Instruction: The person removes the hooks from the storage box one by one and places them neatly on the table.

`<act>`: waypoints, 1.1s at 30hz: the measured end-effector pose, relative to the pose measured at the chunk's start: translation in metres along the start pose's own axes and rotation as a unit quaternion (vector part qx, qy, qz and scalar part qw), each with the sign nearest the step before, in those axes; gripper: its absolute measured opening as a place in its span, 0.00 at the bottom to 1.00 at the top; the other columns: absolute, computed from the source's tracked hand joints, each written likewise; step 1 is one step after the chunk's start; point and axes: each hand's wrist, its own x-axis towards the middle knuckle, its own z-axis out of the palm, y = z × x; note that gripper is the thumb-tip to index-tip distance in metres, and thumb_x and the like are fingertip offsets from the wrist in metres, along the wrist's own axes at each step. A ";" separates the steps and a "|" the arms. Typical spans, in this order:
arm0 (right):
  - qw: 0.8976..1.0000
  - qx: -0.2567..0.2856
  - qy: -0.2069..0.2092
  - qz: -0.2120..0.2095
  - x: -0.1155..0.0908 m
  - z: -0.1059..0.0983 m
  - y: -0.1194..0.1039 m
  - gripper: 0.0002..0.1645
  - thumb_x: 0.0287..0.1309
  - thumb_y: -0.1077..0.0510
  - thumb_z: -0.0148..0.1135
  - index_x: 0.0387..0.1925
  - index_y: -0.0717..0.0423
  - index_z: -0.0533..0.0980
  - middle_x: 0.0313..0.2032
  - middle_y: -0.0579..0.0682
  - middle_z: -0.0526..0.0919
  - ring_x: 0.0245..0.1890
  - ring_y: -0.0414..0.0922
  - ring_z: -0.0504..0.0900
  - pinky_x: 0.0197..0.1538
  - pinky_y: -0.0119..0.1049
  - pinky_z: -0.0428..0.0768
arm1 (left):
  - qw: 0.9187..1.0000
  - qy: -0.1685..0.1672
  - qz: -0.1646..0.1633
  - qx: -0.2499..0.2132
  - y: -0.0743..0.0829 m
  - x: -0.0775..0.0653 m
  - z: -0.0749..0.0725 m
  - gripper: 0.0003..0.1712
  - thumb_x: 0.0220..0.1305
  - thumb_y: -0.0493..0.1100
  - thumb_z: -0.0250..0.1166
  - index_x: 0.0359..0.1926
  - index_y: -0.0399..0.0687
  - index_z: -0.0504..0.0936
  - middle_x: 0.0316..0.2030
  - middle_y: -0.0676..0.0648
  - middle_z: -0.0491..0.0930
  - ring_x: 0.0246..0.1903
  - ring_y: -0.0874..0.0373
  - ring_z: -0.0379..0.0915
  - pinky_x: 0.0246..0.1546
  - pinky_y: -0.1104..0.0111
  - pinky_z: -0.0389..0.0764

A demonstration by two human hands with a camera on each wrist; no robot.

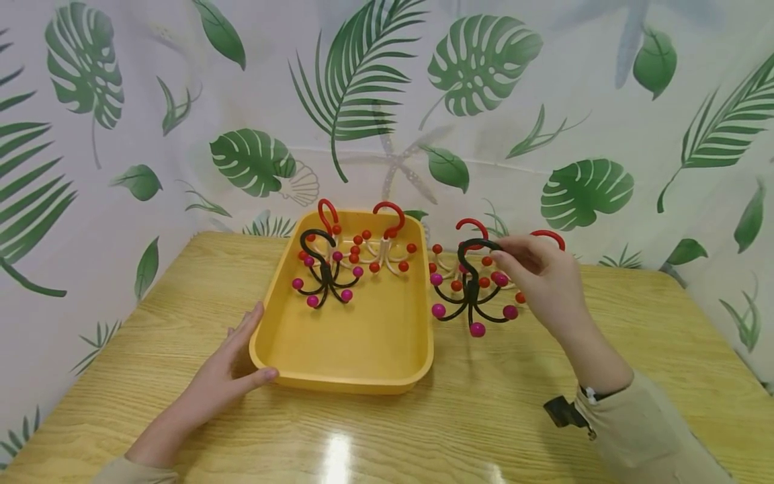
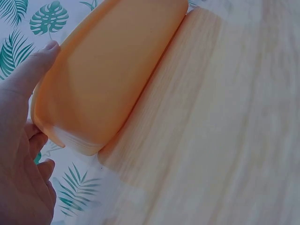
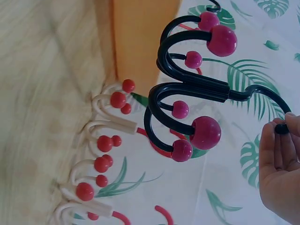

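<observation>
My right hand [image 1: 547, 289] pinches the tip of the black hook of a multi-arm hanger [image 1: 473, 290] with pink balls on its arm ends. In the right wrist view this hanger [image 3: 206, 91] is held up clear of the table, just right of the yellow tray [image 1: 345, 386]. At the tray's front left corner, my left hand [image 1: 226, 366] holds the rim, thumb on the front edge and fingers along the outer left side. Inside the tray is a similar black hanger [image 1: 325, 275], with two red-hooked, white-armed hangers [image 1: 384, 249] behind it.
Two more red-hooked hangers with white arms and red balls [image 3: 105, 143] stand on the wooden table [image 1: 484, 417] right of the tray, partly hidden behind the held one. A leaf-patterned cloth [image 1: 387, 101] hangs behind the table.
</observation>
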 end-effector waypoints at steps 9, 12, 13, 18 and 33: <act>0.999 -0.013 0.007 0.043 -0.003 0.003 0.027 0.17 0.62 0.53 0.62 0.47 0.61 0.79 0.38 0.57 0.84 0.34 0.29 0.80 0.35 0.20 0.79 | 1.000 0.000 0.004 -0.003 0.001 0.000 0.000 0.54 0.57 0.46 0.70 0.76 0.58 0.45 0.74 0.46 0.43 0.71 0.39 0.35 0.67 0.40 0.36; 0.999 -0.016 0.011 0.042 -0.004 0.006 0.036 0.17 0.62 0.54 0.63 0.47 0.61 0.80 0.38 0.57 0.84 0.32 0.31 0.80 0.31 0.22 0.78 | 1.000 -0.001 0.004 -0.002 0.001 0.000 0.000 0.54 0.57 0.46 0.70 0.76 0.57 0.45 0.74 0.45 0.43 0.71 0.39 0.35 0.67 0.41 0.36; 0.999 -0.018 0.011 0.042 -0.004 0.007 0.038 0.16 0.62 0.54 0.63 0.47 0.61 0.80 0.37 0.57 0.84 0.31 0.32 0.80 0.28 0.23 0.78 | 1.000 -0.001 0.003 -0.002 0.001 0.000 0.000 0.54 0.57 0.46 0.70 0.76 0.58 0.45 0.74 0.45 0.43 0.71 0.39 0.35 0.67 0.41 0.36; 0.999 -0.009 0.006 0.051 -0.005 0.012 0.046 0.16 0.62 0.55 0.62 0.46 0.62 0.79 0.37 0.59 0.84 0.30 0.34 0.80 0.25 0.25 0.78 | 1.000 -0.001 0.005 -0.003 0.001 0.000 0.000 0.54 0.57 0.46 0.70 0.76 0.58 0.45 0.74 0.46 0.43 0.71 0.40 0.35 0.67 0.41 0.36; 0.996 -0.033 -0.007 0.080 -0.007 0.024 0.056 0.16 0.63 0.52 0.62 0.46 0.60 0.80 0.37 0.54 0.84 0.33 0.41 0.79 0.33 0.22 0.78 | 1.000 -0.002 -0.002 -0.002 0.000 0.000 0.000 0.54 0.57 0.46 0.70 0.76 0.58 0.45 0.74 0.44 0.43 0.71 0.40 0.36 0.67 0.40 0.37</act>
